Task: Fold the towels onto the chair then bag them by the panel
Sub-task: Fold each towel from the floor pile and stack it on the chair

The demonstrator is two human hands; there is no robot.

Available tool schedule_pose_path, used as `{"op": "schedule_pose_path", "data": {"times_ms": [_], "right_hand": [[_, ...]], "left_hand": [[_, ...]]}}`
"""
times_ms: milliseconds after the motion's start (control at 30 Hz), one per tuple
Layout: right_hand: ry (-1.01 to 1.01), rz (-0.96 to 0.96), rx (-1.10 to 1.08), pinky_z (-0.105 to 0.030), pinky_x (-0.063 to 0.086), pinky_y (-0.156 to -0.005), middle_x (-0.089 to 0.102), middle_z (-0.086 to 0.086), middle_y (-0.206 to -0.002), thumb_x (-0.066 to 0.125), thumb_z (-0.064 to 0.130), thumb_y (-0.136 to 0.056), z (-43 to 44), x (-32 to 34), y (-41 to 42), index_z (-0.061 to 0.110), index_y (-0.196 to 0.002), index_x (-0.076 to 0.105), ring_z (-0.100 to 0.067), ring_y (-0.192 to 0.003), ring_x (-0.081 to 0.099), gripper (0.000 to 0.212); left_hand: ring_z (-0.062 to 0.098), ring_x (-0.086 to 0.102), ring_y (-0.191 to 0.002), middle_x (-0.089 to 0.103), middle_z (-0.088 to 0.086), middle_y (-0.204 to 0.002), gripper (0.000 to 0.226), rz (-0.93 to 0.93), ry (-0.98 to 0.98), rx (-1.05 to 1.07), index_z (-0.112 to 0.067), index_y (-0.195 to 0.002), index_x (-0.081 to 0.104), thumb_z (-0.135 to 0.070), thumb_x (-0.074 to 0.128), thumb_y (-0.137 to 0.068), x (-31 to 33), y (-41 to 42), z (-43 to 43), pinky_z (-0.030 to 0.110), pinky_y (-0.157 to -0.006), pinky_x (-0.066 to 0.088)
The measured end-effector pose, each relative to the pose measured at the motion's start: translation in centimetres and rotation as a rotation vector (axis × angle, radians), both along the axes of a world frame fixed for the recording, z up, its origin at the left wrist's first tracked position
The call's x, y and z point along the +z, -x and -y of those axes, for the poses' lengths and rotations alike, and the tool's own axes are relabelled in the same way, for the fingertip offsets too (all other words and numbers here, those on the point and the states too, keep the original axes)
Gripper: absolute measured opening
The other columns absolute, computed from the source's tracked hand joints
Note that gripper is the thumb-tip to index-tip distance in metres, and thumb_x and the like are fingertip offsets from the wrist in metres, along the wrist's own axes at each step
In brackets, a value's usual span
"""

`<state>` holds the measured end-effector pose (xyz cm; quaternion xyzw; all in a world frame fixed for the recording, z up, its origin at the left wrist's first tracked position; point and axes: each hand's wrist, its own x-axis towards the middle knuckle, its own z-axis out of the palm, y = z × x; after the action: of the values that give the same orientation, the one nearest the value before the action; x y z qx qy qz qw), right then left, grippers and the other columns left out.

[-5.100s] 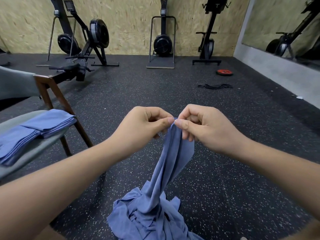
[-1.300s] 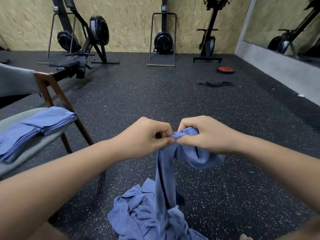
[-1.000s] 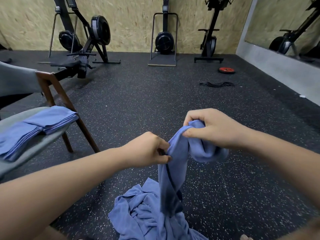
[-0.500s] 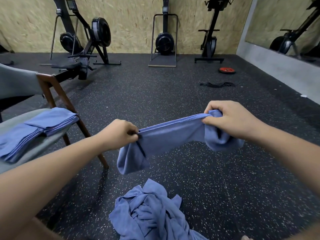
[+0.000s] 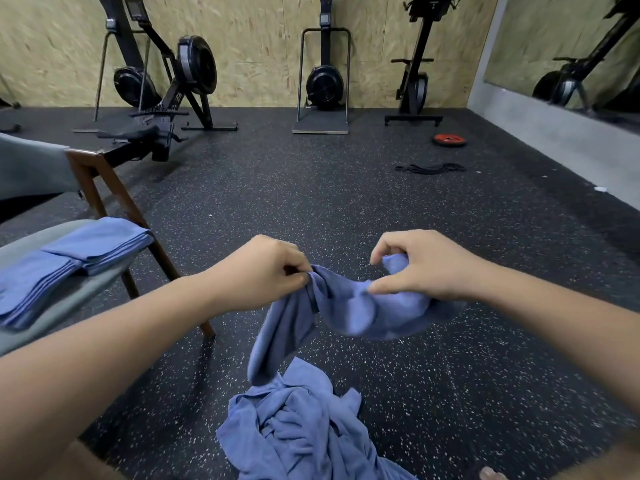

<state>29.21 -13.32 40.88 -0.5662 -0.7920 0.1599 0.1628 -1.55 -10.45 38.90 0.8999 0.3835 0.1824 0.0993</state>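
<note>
My left hand [image 5: 262,271] pinches one edge of a blue towel [image 5: 349,308], and my right hand [image 5: 427,268] clutches its bunched other end. The cloth sags between them above the floor. Just below, near me, lies a crumpled pile of towels [image 5: 304,431]. On the chair [image 5: 90,292] at left rest folded towels [image 5: 74,252].

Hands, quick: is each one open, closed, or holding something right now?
Left hand: pinches one end of the crumpled blue cloth towel.
Right hand: grips the same towel's bunched other end.
</note>
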Motion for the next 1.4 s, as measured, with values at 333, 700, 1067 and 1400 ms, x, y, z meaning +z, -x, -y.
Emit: {"op": "schedule_pose_path", "data": {"times_ms": [333, 700, 1067, 1400], "right_hand": [[0.134, -0.048, 0.161, -0.025, 0.04, -0.062, 0.063, 0.01, -0.075, 0.085, 0.066, -0.073, 2.4, 0.1, 4.0, 0.038, -0.099, 0.07, 0.0, -0.064, 0.05, 0.041], [0.055, -0.104, 0.203, -0.044, 0.05, -0.068, 0.068, -0.004, -0.073, 0.071, 0.024, -0.083, 1.4, -0.4, 3.3, 0.024, -0.082, 0.064, -0.022, -0.067, 0.054, 0.007], [-0.078, -0.087, 0.082, -0.03, 0.044, -0.065, 0.066, 0.006, -0.068, 0.072, 0.019, -0.085, -0.2, 0.8, 0.5, 0.025, -0.08, 0.067, -0.004, -0.062, 0.05, 0.009], [-0.059, -0.081, 0.012, -0.039, 0.052, -0.076, 0.07, 0.009, -0.073, 0.074, 0.025, -0.089, -2.0, -0.2, -1.9, 0.029, -0.084, 0.068, -0.007, -0.07, 0.059, 0.009]], "left_hand": [[0.011, 0.061, -0.073, 0.065, -0.008, -0.077, 0.016, 0.033, -0.001, -0.114, -0.021, -0.078, 0.073, -0.029, 0.066, -0.09, 1.2, -4.0, 3.3, 0.028, -0.072, 0.048], [0.016, 0.063, -0.072, 0.068, -0.005, -0.077, 0.02, -0.046, 0.053, -0.02, -0.023, -0.082, 0.076, -0.038, 0.063, -0.077, 0.6, -3.3, 2.8, 0.035, -0.072, 0.053], [0.009, 0.062, -0.066, 0.07, -0.01, -0.073, 0.015, -0.095, 0.183, 0.158, -0.03, -0.087, 0.077, -0.043, 0.072, -0.093, -0.3, 1.8, -1.4, 0.027, -0.068, 0.049], [0.003, 0.049, -0.053, 0.068, -0.014, -0.065, 0.02, -0.01, 0.196, 0.2, -0.033, -0.082, 0.078, -0.048, 0.078, -0.095, 0.8, 4.3, -2.2, 0.02, -0.054, 0.039]]}}
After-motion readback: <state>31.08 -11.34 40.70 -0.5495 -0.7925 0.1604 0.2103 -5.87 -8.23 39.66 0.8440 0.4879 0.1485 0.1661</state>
